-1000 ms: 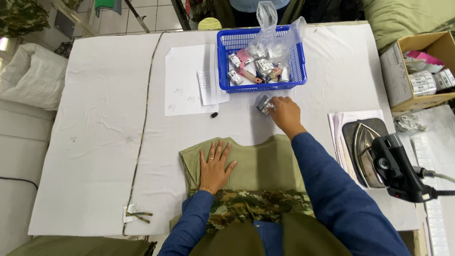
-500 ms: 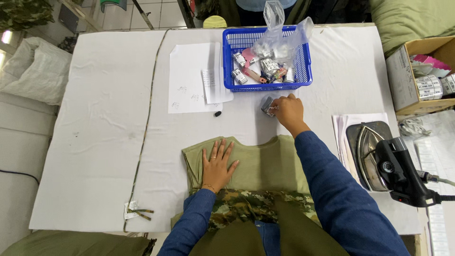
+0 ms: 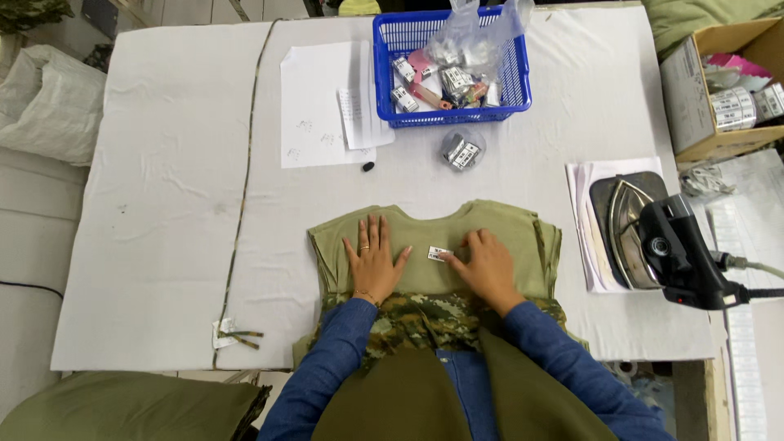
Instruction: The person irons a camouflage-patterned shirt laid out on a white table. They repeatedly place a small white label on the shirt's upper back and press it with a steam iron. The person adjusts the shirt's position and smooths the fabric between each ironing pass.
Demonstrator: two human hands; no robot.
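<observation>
While my left hand [image 3: 374, 260] lies flat, fingers spread, pinning the olive garment [image 3: 433, 253] on the surface, my right hand [image 3: 487, 265] fingers press the small white label [image 3: 439, 254] at its 9 o'clock.

label [image 3: 439, 254] on garment [image 3: 506, 237], basket [image 3: 384, 65] behind, iron [image 3: 653, 237] right

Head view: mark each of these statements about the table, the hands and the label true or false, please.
1. The left hand lies flat on the olive garment. True.
2. The right hand is reaching into the blue basket. False: its fingertips are at a small white label on the garment.
3. The iron rests at the table's right side. True.
4. The white papers lie right of the basket. False: they lie left of it.
</observation>
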